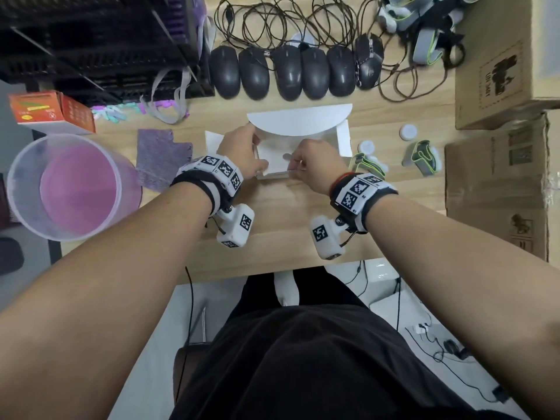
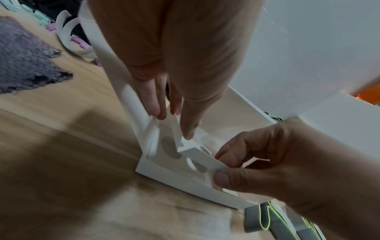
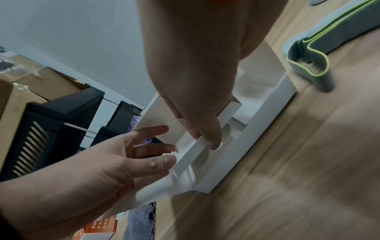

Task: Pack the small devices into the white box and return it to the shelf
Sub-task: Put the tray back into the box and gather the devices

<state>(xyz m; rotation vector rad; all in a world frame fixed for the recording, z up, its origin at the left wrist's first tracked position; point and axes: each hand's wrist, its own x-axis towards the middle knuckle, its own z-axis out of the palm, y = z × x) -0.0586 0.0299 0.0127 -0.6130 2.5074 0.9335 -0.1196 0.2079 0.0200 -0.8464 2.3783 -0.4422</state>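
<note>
The white box (image 1: 343,137) lies open on the desk, its rounded lid (image 1: 300,120) folded back. Inside it is a white cardboard insert (image 2: 198,155) with round holes, lifted at an angle above the box floor. My left hand (image 1: 242,153) pinches the insert's left end between thumb and fingers. At the near right end my right hand (image 1: 312,162) pinches the same insert (image 3: 191,152) with thumb and forefinger. Two round white devices (image 1: 408,131) (image 1: 366,146) and two grey straps edged in green (image 1: 422,156) (image 1: 368,163) lie right of the box.
A row of black mice (image 1: 288,72) with tangled cables sits behind the box. Cardboard boxes (image 1: 497,183) stand at the right. At the left are a clear bucket (image 1: 18,183), a purple cloth (image 1: 160,156), an orange box (image 1: 51,112) and a black shelf (image 1: 100,40).
</note>
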